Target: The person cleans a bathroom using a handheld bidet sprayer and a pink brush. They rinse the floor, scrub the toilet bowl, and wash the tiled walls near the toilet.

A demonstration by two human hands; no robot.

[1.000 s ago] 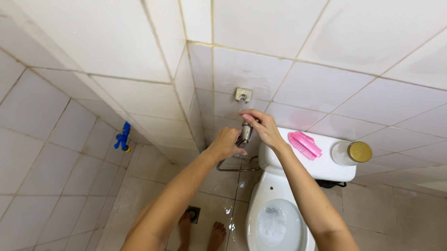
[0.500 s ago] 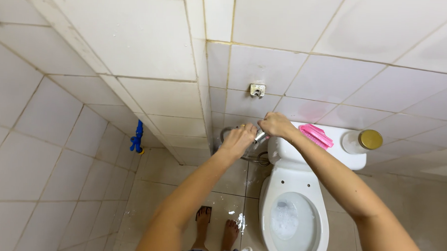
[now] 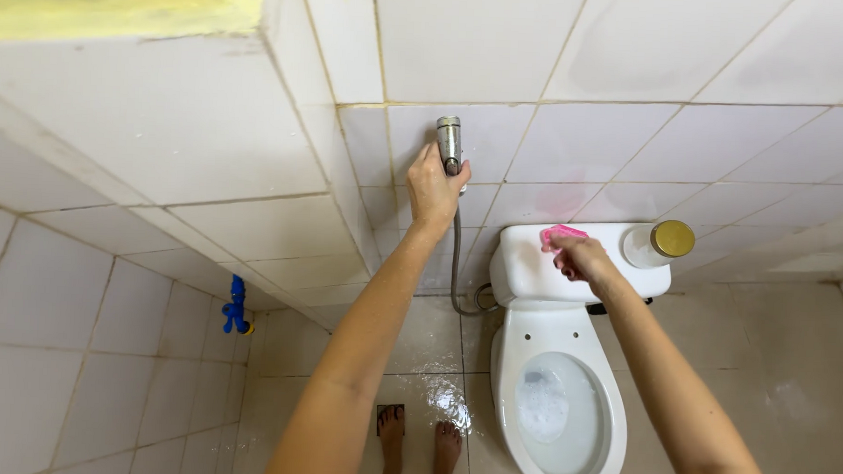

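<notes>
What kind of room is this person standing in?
A tiled bathroom, it seems: a white toilet with foamy water in its bowl, a metal spray hose held against the wall, and a wet floor.

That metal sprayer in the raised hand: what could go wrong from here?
The left hand holds the bidet sprayer against the wall; a slack grip could drop it. The floor near the bare feet looks wet, perhaps slippery. The right hand, at the pink brush, could nudge the gold-capped bottle.

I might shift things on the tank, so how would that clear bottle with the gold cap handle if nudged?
The bottle lies on its side on the toilet tank lid, so it would probably roll. It sits near the lid's edge and might drop off. Its smooth clear wall may be slippery.
</notes>
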